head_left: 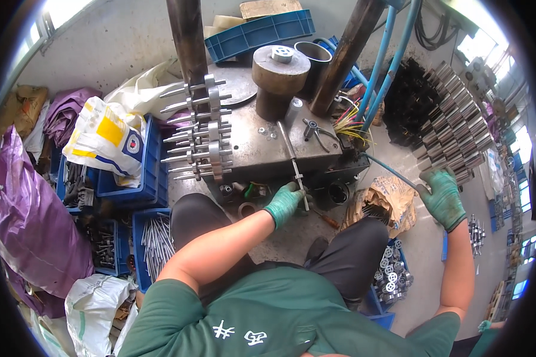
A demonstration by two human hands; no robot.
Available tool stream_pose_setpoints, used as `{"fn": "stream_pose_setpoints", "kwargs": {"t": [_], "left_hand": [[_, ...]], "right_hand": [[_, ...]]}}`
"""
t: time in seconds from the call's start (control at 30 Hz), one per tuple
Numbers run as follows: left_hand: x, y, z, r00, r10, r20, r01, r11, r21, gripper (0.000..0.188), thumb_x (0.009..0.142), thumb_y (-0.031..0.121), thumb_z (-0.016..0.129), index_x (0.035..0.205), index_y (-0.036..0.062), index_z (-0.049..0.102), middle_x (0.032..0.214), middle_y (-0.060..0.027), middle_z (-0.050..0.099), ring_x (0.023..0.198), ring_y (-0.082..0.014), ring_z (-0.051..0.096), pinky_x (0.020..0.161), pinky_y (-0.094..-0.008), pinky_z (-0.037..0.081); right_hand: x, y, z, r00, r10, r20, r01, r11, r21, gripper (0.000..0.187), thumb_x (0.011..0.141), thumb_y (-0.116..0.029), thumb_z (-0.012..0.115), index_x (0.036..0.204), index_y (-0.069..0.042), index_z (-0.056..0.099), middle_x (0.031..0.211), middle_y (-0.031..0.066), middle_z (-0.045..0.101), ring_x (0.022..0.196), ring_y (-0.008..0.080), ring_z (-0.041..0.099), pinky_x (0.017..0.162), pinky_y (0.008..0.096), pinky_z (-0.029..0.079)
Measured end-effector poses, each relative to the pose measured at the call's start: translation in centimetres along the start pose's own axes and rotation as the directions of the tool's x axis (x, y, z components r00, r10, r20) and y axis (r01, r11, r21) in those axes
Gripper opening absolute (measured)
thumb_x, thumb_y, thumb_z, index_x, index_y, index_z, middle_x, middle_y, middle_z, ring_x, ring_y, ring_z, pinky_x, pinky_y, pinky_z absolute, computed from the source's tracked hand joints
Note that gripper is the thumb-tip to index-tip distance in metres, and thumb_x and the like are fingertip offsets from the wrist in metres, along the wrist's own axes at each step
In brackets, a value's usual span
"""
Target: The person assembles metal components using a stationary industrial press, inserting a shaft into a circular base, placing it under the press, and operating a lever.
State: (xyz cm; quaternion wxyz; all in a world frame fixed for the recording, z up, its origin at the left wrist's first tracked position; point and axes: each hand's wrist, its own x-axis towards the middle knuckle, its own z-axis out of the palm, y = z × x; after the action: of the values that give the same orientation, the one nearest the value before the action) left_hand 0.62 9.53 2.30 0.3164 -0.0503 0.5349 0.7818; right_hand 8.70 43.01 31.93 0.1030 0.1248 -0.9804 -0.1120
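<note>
My left hand, in a green glove, is closed around the lower part of a slim metal shaft with a small collar. The shaft slants up over the front edge of a steel press table. Out to the right, my right hand, gloved too, grips the end of a long thin lever that runs to the machine's right side. On the table, a thick round steel block carries a small spoked metal wheel. A dark tool with a round hub lies right of the shaft.
Several shafts with wheels are stacked along the table's left edge. Left stand blue crates, one with bare rods. A crate of spoked wheels and a torn paper sack sit right. Steel columns and blue hoses rise behind.
</note>
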Motion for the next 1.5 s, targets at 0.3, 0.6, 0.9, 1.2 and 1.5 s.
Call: {"fn": "stream_pose_setpoints", "kwargs": {"t": [0.3, 0.6, 0.9, 1.2, 1.5], "left_hand": [[1.8, 3.4, -1.6, 0.993, 0.088, -0.081, -0.09, 0.996, -0.025, 0.023, 0.104, 0.014, 0.068, 0.124, 0.0031, 0.065, 0.103, -0.0094, 0.073, 0.089, -0.0226, 0.073, 0.08, -0.0385, 0.062], [-2.1, 4.8, -0.9, 0.889, 0.457, 0.015, -0.423, 0.809, 0.408, 0.032, 0.1, -0.002, 0.07, 0.131, -0.001, 0.066, 0.111, -0.006, 0.074, 0.098, -0.0135, 0.067, 0.089, -0.0297, 0.056], [-2.4, 21.5, 3.1, 0.285, 0.945, 0.164, -0.884, 0.193, 0.426, 0.068, 0.102, -0.008, 0.06, 0.161, 0.0035, 0.03, 0.114, -0.0073, 0.06, 0.099, -0.0157, 0.065, 0.09, -0.0302, 0.059], [7.0, 36.0, -0.3, 0.397, 0.903, -0.162, -0.815, 0.428, 0.39, 0.042, 0.096, -0.015, 0.061, 0.13, 0.0053, 0.047, 0.095, -0.0085, 0.061, 0.082, -0.0225, 0.071, 0.075, -0.0353, 0.066], [9.9, 39.3, -1.3, 0.455, 0.89, -0.041, -0.501, 0.294, 0.814, 0.035, 0.096, -0.006, 0.069, 0.125, 0.0059, 0.055, 0.094, -0.007, 0.061, 0.077, -0.0183, 0.065, 0.064, -0.0334, 0.059]], "right_hand": [[-1.6, 2.8, 4.8, 0.941, 0.318, -0.116, -0.229, 0.849, 0.476, 0.026, 0.093, -0.014, 0.074, 0.114, 0.002, 0.074, 0.11, 0.0188, 0.075, 0.104, 0.0334, 0.072, 0.092, 0.0394, 0.056], [3.2, 5.7, 3.8, 0.682, 0.281, -0.676, 0.044, 0.906, 0.42, 0.021, 0.098, -0.007, 0.073, 0.119, -0.003, 0.071, 0.107, 0.0113, 0.071, 0.097, 0.0248, 0.07, 0.086, 0.0353, 0.057], [12.4, 12.3, 4.4, 0.572, 0.326, -0.753, -0.069, 0.934, 0.351, 0.031, 0.1, -0.02, 0.071, 0.129, -0.009, 0.071, 0.12, 0.0114, 0.076, 0.097, 0.0236, 0.075, 0.089, 0.0353, 0.061], [12.7, 12.2, 3.8, 0.702, 0.476, -0.53, -0.25, 0.861, 0.442, 0.054, 0.098, -0.018, 0.069, 0.15, -0.014, 0.058, 0.135, 0.0145, 0.068, 0.091, 0.0255, 0.073, 0.09, 0.0402, 0.059], [11.3, 11.5, 3.3, 0.717, 0.522, -0.462, -0.282, 0.823, 0.493, 0.043, 0.101, -0.021, 0.069, 0.138, -0.001, 0.066, 0.134, 0.0189, 0.071, 0.124, 0.032, 0.07, 0.103, 0.0379, 0.057]]}}
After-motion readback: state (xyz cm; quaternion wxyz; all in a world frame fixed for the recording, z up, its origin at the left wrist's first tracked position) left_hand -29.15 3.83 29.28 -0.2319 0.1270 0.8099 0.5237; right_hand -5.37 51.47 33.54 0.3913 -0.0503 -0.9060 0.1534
